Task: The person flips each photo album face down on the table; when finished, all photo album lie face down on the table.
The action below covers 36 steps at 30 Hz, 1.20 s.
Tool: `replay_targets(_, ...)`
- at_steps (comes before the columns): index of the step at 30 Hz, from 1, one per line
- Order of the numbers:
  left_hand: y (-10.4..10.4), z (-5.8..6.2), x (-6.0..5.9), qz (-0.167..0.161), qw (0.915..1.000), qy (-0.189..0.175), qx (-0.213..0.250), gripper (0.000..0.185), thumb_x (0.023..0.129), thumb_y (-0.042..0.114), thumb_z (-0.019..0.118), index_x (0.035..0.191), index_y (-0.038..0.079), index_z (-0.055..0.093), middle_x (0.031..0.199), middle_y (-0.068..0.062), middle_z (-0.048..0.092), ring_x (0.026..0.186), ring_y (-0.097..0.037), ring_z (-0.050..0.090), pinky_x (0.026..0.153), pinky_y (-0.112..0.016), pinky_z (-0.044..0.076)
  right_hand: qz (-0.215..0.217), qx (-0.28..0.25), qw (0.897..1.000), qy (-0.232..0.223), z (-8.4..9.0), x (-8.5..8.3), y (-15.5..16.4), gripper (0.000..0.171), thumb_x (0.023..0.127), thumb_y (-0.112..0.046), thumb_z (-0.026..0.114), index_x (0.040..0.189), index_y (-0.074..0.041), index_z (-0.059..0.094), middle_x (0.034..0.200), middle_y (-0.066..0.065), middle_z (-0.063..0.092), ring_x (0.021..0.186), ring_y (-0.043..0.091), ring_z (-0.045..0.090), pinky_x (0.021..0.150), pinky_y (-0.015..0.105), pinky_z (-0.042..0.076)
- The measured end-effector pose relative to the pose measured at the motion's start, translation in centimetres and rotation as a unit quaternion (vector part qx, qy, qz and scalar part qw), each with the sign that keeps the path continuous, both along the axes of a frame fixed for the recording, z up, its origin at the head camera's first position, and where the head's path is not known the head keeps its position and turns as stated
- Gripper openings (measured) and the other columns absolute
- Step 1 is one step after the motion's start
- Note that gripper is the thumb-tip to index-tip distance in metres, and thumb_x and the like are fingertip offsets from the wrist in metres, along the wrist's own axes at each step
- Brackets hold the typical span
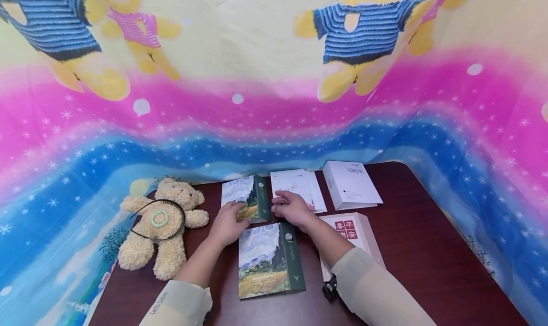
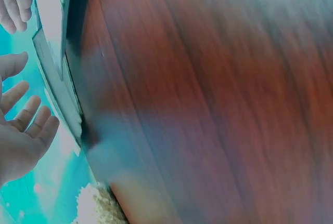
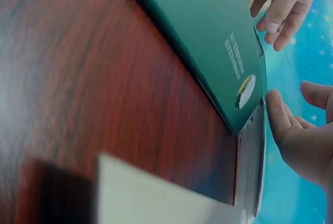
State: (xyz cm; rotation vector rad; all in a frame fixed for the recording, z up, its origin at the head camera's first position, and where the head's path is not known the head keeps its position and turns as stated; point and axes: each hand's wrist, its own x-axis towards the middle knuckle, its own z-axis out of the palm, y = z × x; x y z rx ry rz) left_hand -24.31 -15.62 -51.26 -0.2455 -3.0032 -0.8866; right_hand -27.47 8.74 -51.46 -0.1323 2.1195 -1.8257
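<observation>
Pale beige long sleeves, the left sleeve (image 1: pixel 177 307) printed with small lettering; bare hands; a black wrist device (image 1: pixel 330 288) beneath the right sleeve (image 1: pixel 376 292).

A fluffy beige teddy bear (image 1: pixel 160 226) wearing a black hairband (image 1: pixel 157 220) lies at the dark wooden counter's (image 1: pixel 428 250) left edge; a white box (image 1: pixel 352 184) sits near its far edge.

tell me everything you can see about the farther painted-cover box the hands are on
The farther painted-cover box is flat and rectangular, seemingly card, printed with swirling sky, dark trees and a yellow field, plus a dark green band on its right. It lies on the dark wooden table. The left hand rests on its near corner; the right hand touches its green edge.
</observation>
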Motion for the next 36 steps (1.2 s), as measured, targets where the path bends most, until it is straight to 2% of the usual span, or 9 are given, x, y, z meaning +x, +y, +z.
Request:
replay_targets(5,0.9,0.2,0.2,-0.008,0.9997,0.013,0.022,0.048,0.094,0.027,0.075,0.14,0.014,0.066,0.139,-0.012,0.059,0.127,-0.035,0.057,0.101,-0.053,0.05,-0.004,0.005,1.0,0.013,0.1,-0.1,0.7,0.065,0.098,-0.01,0.069,0.157,-0.005,0.043,0.141,0.016,0.063,0.124,0.03,0.064,0.094,0.038,0.058)
replay_targets(10,1.7,0.7,0.5,-0.008,0.9976,0.024,0.064,0.046,0.094,0.024,0.076,0.138,0.013,0.067,0.135,-0.013,0.061,0.12,-0.035,0.061,0.097,-0.054,0.052,-0.012,0.039,0.998,0.038,0.2,-0.3,1.4,0.061,0.098,-0.011,0.069,0.155,-0.005,0.047,0.136,0.013,0.066,0.127,0.03,0.061,0.096,0.039,0.056)
replay_targets(16,2.8,1.0,0.5,-0.009,0.9947,0.013,0.102,0.047,0.096,0.024,0.075,0.139,0.01,0.066,0.133,-0.013,0.062,0.113,-0.032,0.065,0.093,-0.051,0.055,-0.023,0.062,0.997,0.04,0.4,-0.5,2.2,0.061,0.098,-0.014,0.07,0.155,-0.007,0.048,0.135,0.01,0.067,0.123,0.027,0.063,0.097,0.041,0.056)
replay_targets(21,3.7,1.1,0.5,-0.022,0.9923,0.003,0.122,0.047,0.096,0.023,0.075,0.141,0.01,0.064,0.133,-0.015,0.06,0.112,-0.03,0.066,0.09,-0.046,0.057,-0.027,0.073,0.996,0.051,0.4,-0.7,3.0,0.06,0.097,-0.01,0.069,0.154,-0.004,0.048,0.136,0.015,0.066,0.118,0.026,0.066,0.091,0.037,0.058)
replay_targets(26,4.3,1.3,0.3,-0.025,0.9911,0.001,0.13,0.048,0.096,0.024,0.075,0.14,0.01,0.065,0.127,-0.016,0.063,0.104,-0.028,0.064,0.085,-0.046,0.055,-0.032,0.079,0.994,0.062,0.6,-0.8,3.8,0.061,0.097,-0.009,0.069,0.153,-0.001,0.047,0.136,0.017,0.065,0.119,0.029,0.067,0.088,0.036,0.06)
replay_targets(33,5.1,1.1,-0.1,-0.02,0.9895,-0.021,0.141,0.049,0.097,0.025,0.074,0.143,0.012,0.063,0.138,-0.016,0.06,0.117,-0.031,0.062,0.092,-0.05,0.055,-0.031,0.043,0.998,0.041,0.8,-1.0,4.8,0.063,0.097,-0.003,0.066,0.156,0.001,0.042,0.143,0.024,0.057,0.124,0.036,0.063,0.086,0.037,0.061)
replay_targets(36,5.3,1.0,-0.3,-0.017,0.9899,-0.027,0.138,0.051,0.097,0.026,0.074,0.144,0.013,0.062,0.14,-0.014,0.059,0.119,-0.032,0.062,0.092,-0.051,0.054,-0.031,0.055,0.997,0.042,0.7,-1.0,5.2,0.064,0.097,-0.003,0.066,0.156,0.0,0.042,0.143,0.024,0.057,0.126,0.036,0.062,0.087,0.036,0.06)
